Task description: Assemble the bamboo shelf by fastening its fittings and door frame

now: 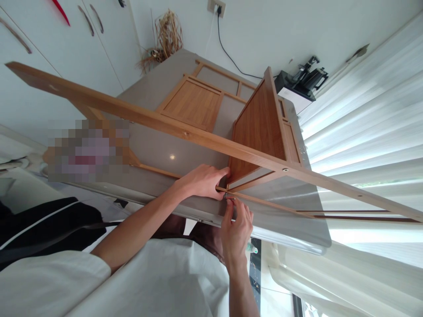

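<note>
A wooden frame (165,125) with slender legs and rails stands on its side on the grey table. One wooden panel (257,127) rises upright within it, its lower edge by my hands. My left hand (206,179) is closed around the corner where that panel meets the thin lower rail (264,202). Just below the corner, my right hand (236,222) pinches a small metal piece (226,196) against the rail. Fingers cover most of this piece, so its exact kind is unclear. A second wooden panel (194,102) lies flat behind the long front rail.
The grey table (172,156) has its front edge against my body. A black coffee maker (312,79) stands on a box at the back right. Dried plants (168,33) are at the back left, and a black cable (228,55) runs down from the wall socket. White curtains (370,110) hang at right.
</note>
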Available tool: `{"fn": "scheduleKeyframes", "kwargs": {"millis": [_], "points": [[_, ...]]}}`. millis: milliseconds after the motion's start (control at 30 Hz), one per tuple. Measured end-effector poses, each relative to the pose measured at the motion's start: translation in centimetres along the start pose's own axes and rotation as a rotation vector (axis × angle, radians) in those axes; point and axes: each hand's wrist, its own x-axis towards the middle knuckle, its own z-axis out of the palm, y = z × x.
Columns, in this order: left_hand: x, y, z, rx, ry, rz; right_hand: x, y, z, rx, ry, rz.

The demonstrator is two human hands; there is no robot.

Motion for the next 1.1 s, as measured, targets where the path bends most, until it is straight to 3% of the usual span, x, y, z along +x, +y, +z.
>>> {"fn": "scheduleKeyframes", "kwargs": {"millis": [233, 833, 1100], "points": [[0.0, -0.3, 0.3, 0.001, 0.020, 0.013, 0.0, 0.2, -0.2, 0.056, 0.002, 0.086], [0.0, -0.2, 0.2, -0.004, -0.007, -0.012, -0.4, -0.2, 0.3, -0.065, 0.039, -0.064], [0.0, -0.2, 0.3, -0.004, 0.016, -0.005, -0.7, 0.6, 0.9, 0.091, 0.067, 0.049]]}}
